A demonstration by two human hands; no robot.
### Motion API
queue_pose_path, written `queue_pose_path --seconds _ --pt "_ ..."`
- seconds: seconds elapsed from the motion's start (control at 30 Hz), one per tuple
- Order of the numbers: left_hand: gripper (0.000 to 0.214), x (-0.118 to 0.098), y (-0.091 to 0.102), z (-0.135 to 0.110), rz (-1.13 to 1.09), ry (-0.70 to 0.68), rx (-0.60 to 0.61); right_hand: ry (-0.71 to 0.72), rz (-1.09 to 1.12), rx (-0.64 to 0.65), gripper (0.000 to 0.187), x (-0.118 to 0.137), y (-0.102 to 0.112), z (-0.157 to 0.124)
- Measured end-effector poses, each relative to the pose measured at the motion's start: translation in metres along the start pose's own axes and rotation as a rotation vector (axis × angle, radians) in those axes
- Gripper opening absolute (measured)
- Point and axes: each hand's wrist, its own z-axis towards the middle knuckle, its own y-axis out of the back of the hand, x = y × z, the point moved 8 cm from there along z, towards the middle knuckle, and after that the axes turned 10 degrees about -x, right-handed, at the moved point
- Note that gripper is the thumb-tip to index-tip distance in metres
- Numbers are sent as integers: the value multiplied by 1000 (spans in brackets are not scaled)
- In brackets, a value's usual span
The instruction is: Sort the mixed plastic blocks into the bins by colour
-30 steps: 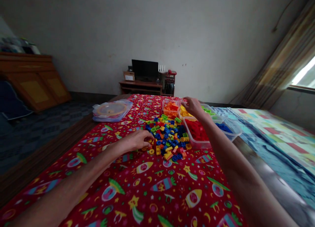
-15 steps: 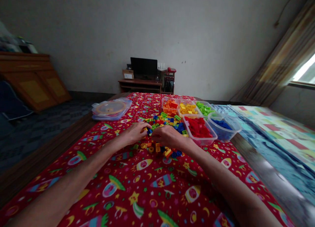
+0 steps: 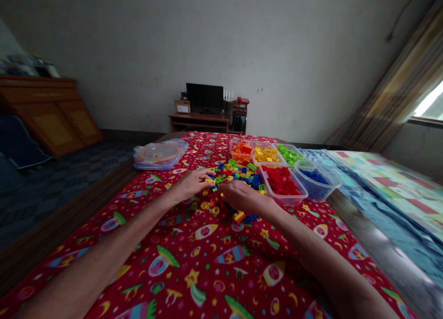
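A heap of mixed toy building bricks [image 3: 238,171] lies mid-table, with green, blue, red and yellow pieces. At its left edge my left hand [image 3: 192,183] hovers, thumb and fingers apart, with nothing visible in it. My right hand [image 3: 238,194] is over the near side of the heap, fingers bent down and together; a small reddish piece shows at its fingertips, too blurred to name. Just in front lie yellow ring-shaped pieces [image 3: 215,210], an orange-yellow brick [image 3: 238,216] and blue round pieces [image 3: 248,219].
Right of the heap stand clear tubs of red bricks [image 3: 282,180], blue bricks [image 3: 313,176], orange bricks [image 3: 241,148], yellow bricks [image 3: 266,155] and green bricks [image 3: 290,154]. Stacked lids [image 3: 159,154] lie at the left on the red patterned cloth [image 3: 194,263].
My left hand has opened a little, moving slightly apart from the right. An orange-yellow brick below my right hand no longer shows. The view has shifted slightly.
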Motion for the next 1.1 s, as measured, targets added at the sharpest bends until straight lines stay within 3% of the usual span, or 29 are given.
queue_pose_path --seconds 0.2,0.37,0.47,0.6,0.73,0.87,1.0,1.1 --pt "68 1 -11 -4 -220 140 86 -92 121 -240 19 -19 32 2" --pt "72 -7 -19 -11 -281 167 145 -96 183 -315 26 -18 29 1" --pt "72 -15 -21 -14 -243 127 167 -65 228 -274 26 -12 24 2" --pt "66 -26 -19 -14 -129 18 156 -40 261 -255 11 -7 28 2" --pt "52 -27 -16 -12 -99 -27 136 -81 213 -233 20 -17 31 3" --pt "44 -24 -13 -9 -27 -32 137 -125 198 -155 14 -26 28 2" --pt "31 -25 2 -6 232 -130 37 -135 174 -54 11 -16 29 0" --pt "21 -17 7 -5 467 -193 54 -90 125 124 15 7 21 -4"
